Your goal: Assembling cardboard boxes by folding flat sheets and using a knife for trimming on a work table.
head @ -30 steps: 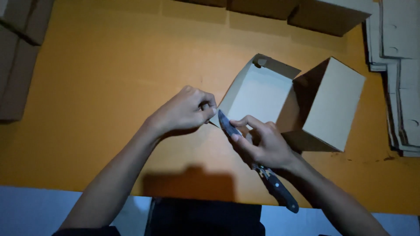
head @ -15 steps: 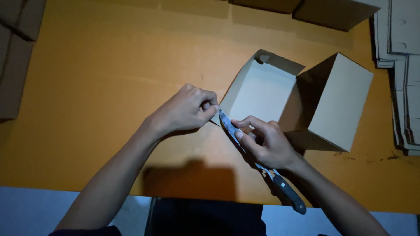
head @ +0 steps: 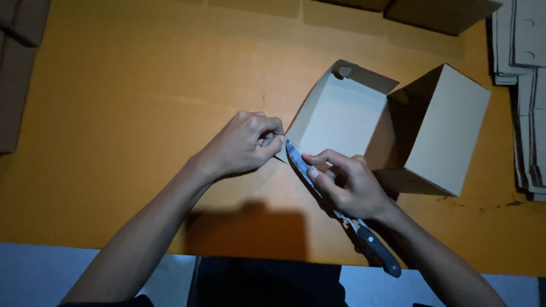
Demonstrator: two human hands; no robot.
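A small open cardboard box (head: pixel 438 131) lies on its side on the orange table (head: pixel 131 102), its lid flap (head: pixel 335 113) spread out to the left. My left hand (head: pixel 242 142) pinches the near left corner of that flap. My right hand (head: pixel 347 185) holds a knife (head: pixel 335 207) with a mottled blade and dark handle. Fingers rest along the blade, whose tip points at the pinched corner. The handle sticks out past my wrist toward the table's near edge.
Flat cardboard sheets (head: pixel 526 85) are stacked at the right edge. More brown boxes sit at the far edge (head: pixel 438 14) and along the left side (head: pixel 17 74). A pale floor strip (head: pixel 68 273) shows below the table's near edge.
The view has shifted slightly. Both hands stay at the flap's corner with the knife; little else moves.
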